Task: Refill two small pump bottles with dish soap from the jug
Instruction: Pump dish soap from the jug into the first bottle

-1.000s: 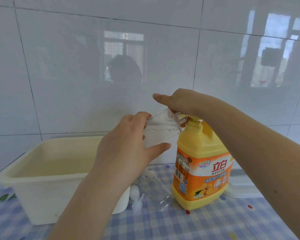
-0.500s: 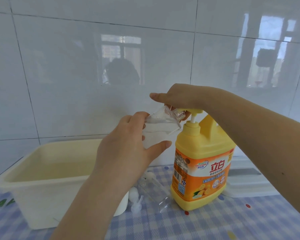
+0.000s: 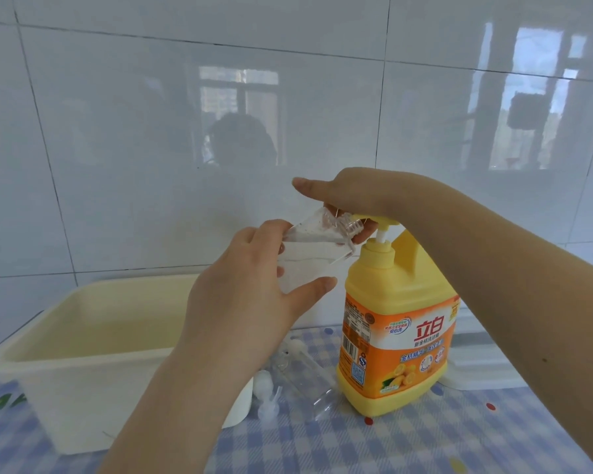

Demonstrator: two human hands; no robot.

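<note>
Soap is going from the jug (image 3: 396, 323) into a small clear bottle (image 3: 314, 249). The jug is yellow and orange and stands on the table (image 3: 408, 446). It has a pump (image 3: 379, 223) on top.

The left hand (image 3: 250, 295) holds the bottle up, just beside the jug's top. Its grip is curled round the bottle, thumb on the near side and fingers on the far side. The bottle is tipped over so its open neck points at the pump spout. That way the soap can squirt right in. A little clear soap looks to be inside already, so I think this bottle is only partly full.

The right hand (image 3: 350, 193) lies flat on top of the pump. Its fingers look straight, and the palm is there to push down.

A second clear bottle (image 3: 305, 381) lies on its side on the table, just in front of the jug and a bit to its left. Two white pump tops (image 3: 266, 393) lie near it. They are off so the bottles can be filled. A cream tub (image 3: 83, 336) sits well to the left of the jug.
</note>
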